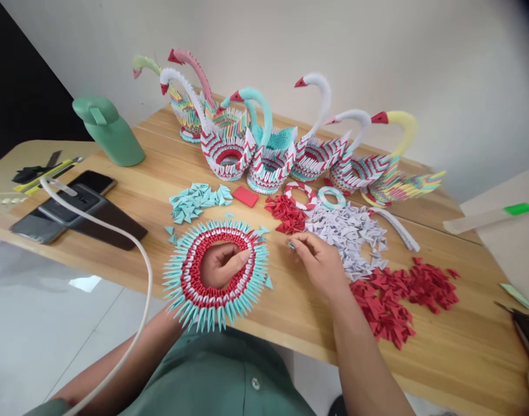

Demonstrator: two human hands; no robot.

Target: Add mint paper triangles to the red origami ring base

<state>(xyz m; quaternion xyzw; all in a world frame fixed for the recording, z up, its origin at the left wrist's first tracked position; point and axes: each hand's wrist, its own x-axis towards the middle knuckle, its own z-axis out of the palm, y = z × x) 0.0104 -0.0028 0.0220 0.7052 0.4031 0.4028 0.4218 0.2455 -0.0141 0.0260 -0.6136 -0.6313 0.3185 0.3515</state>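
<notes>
My left hand (223,267) reaches up through a ring of folded paper pieces (202,299) and grips its right side, the thumb on top and the other fingers mostly hidden beneath. This ring has red and white inner rows and a spiky light-blue outer row. To its right, just above the table, my right hand (318,263) pinches a small light-blue folded paper piece (291,245), largely covered by the fingertips. A heap of light-blue pieces (195,201) lies behind the ring, and a few loose ones lie close around it. Red pieces (285,214) and white pieces (346,234) lie beyond my right hand.
Several finished paper swans (268,167) stand along the table's back. Two small paper rings (299,195) and a red block (245,196) lie before them. More red pieces (389,303) are at right. At left are a green bottle (112,136), a power bank (91,211), phones and a white cable (148,277).
</notes>
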